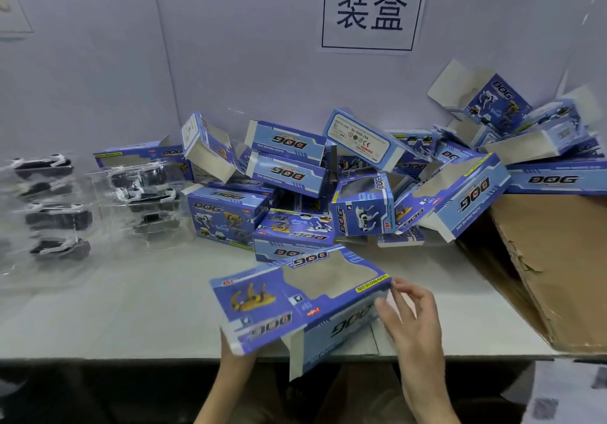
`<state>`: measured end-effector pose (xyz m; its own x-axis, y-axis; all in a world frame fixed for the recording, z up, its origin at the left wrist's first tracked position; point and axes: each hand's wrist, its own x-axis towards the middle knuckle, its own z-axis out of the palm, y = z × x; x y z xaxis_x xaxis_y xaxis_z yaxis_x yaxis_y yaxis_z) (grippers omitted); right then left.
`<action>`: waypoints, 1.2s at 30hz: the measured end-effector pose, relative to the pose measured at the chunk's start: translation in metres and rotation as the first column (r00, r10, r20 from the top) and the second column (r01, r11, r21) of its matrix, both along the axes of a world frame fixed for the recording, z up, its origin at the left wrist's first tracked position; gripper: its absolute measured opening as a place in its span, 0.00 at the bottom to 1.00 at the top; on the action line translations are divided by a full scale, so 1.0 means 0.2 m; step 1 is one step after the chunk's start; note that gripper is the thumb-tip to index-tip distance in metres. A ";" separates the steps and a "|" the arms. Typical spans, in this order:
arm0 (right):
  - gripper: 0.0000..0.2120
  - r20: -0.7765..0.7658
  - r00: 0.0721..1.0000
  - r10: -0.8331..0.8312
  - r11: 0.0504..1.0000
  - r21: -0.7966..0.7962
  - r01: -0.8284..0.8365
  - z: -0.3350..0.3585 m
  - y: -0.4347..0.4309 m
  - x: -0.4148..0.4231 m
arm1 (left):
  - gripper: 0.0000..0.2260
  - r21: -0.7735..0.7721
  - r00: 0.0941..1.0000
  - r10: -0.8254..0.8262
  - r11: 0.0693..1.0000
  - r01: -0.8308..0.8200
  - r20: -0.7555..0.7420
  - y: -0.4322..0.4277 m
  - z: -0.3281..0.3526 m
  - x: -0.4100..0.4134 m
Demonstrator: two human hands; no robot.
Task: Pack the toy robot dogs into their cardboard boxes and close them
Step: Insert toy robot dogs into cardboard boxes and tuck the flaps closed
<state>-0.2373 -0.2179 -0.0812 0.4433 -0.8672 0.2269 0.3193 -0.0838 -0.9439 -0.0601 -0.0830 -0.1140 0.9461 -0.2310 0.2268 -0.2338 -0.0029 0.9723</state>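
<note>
A flattened blue cardboard box with a window cut-out and a yellow dog picture hangs over the table's near edge. My left hand supports it from underneath at the lower left corner; its fingers are hidden behind the box. My right hand pinches the box's right end with thumb and fingertips. Toy robot dogs in clear plastic trays lie at the left of the table. A heap of blue boxes fills the back middle and right.
A brown cardboard sheet slopes down over the table's right side. The grey table ends at a near edge just under the held box. A grey wall with a white sign stands behind the heap.
</note>
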 end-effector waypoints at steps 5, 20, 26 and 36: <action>0.09 -0.127 0.957 0.261 0.934 -0.217 -0.284 0.06 0.11 0.00 | 0.11 -0.007 0.992 0.063 0.998 -0.063 0.109 0.06 0.13 -0.11; 0.05 -0.201 0.978 -0.057 0.958 -0.286 -0.003 0.17 0.15 -0.04 | 0.17 0.057 0.944 -0.030 0.998 0.012 0.327 0.23 0.38 -0.29; 0.03 -0.187 0.980 -0.070 0.970 -0.242 0.023 0.17 0.13 -0.05 | 0.13 0.032 0.965 -0.061 0.998 0.054 0.255 0.23 0.38 -0.28; 0.11 0.010 0.914 0.405 0.892 0.216 -0.397 0.22 0.05 -0.13 | 0.12 -0.317 0.741 -0.609 0.788 0.528 -0.281 0.34 0.36 -0.12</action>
<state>-0.2631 -0.2086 -0.0368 0.7677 -0.6396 0.0387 0.2510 0.2447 -0.9365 -0.0836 -0.0159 -0.0412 0.6735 -0.7391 0.0125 0.2284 0.2241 0.9474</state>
